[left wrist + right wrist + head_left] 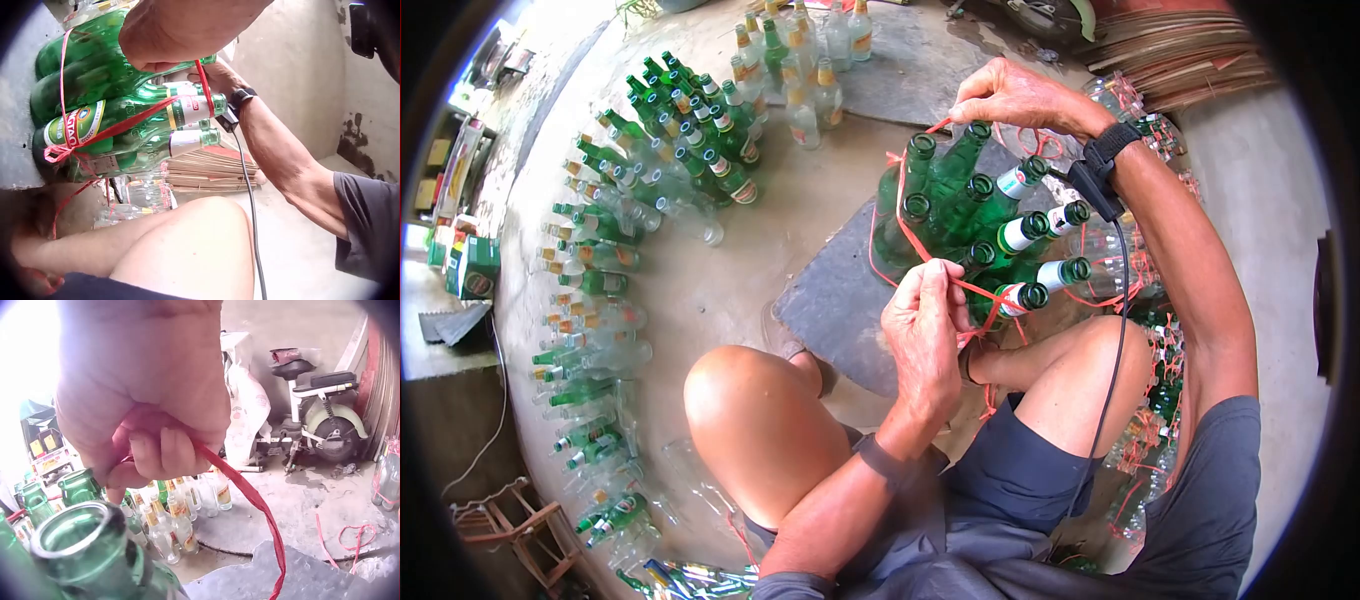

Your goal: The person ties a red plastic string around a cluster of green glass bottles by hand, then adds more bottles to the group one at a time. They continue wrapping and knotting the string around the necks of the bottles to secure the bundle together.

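Several green glass bottles [960, 200] stand upright in a tight bundle on a dark slab [820, 300] between the knees. Red plastic string [125, 125] runs round the bundle low down, where it has a knot, and up across the necks. My left hand [925, 325] pinches the string on the near side of the bundle, beside the bottle necks. Over the far side, my right hand [1025, 95] grips the string with curled fingers; a loose length hangs from that hand in the right wrist view. Bottle mouths [78, 531] sit just below the right hand.
A curved band of green and clear bottles [600, 280] covers the floor at left, with more bottles [800, 60] at the back. String-tied bottles [1100, 250] stand at right. A parked scooter [325, 419] and stacked flat sheets [1165, 55] are beyond. A cable [1115, 330] hangs from the right wrist.
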The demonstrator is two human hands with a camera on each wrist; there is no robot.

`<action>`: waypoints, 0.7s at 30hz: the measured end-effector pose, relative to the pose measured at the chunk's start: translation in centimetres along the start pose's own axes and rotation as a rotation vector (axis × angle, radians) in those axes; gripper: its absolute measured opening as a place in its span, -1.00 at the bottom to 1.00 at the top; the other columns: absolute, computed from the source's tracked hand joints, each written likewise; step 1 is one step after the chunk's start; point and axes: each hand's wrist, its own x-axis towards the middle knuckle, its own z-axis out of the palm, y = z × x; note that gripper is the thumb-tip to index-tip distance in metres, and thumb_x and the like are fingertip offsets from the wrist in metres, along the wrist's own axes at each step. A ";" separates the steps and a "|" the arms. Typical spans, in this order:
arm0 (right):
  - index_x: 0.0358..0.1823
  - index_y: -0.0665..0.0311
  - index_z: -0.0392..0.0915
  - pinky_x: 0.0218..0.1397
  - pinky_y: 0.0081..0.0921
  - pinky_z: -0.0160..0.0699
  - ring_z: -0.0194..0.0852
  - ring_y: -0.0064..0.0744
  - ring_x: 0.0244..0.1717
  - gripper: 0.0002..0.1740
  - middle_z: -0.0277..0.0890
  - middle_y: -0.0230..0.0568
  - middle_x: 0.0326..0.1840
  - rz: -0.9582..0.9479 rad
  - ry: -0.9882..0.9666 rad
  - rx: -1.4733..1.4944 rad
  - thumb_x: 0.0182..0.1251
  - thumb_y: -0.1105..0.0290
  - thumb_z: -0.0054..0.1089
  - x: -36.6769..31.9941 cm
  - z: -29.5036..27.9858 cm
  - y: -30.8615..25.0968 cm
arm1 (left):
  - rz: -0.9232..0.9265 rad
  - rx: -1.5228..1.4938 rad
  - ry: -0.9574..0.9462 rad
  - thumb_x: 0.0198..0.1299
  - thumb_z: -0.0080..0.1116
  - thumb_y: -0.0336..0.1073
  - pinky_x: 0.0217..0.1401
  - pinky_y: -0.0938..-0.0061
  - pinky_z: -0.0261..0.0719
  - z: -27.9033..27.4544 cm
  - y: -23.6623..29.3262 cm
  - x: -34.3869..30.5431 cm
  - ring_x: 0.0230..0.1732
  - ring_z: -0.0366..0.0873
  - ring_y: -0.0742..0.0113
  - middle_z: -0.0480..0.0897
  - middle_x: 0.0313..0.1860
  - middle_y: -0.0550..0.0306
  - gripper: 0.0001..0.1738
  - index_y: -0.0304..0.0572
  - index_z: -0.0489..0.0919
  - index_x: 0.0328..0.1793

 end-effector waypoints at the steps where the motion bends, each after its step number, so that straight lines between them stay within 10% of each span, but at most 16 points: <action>1: -0.24 0.33 0.79 -0.19 -0.44 0.38 0.36 -0.62 -0.31 -0.60 0.51 -0.51 -0.45 0.018 -0.005 0.004 0.43 0.06 0.43 0.0 0.0 0.0 | 0.004 -0.003 0.006 0.65 0.09 -0.15 -0.39 0.59 0.41 0.0 0.0 0.1 -0.47 0.42 0.53 0.58 -0.37 0.30 -0.69 -0.23 0.69 -0.04; 21: -0.35 0.18 0.76 -0.53 -0.52 -0.04 0.07 -0.70 -0.55 -0.61 0.31 -0.62 -0.57 0.248 -0.089 0.041 0.44 0.01 0.33 -0.1 0.3 0.8 | 0.077 0.071 0.031 0.64 0.13 -0.16 -0.40 0.60 0.39 -0.2 -0.1 1.0 -0.47 0.43 0.55 0.58 -0.40 0.32 -0.70 -0.21 0.69 -0.07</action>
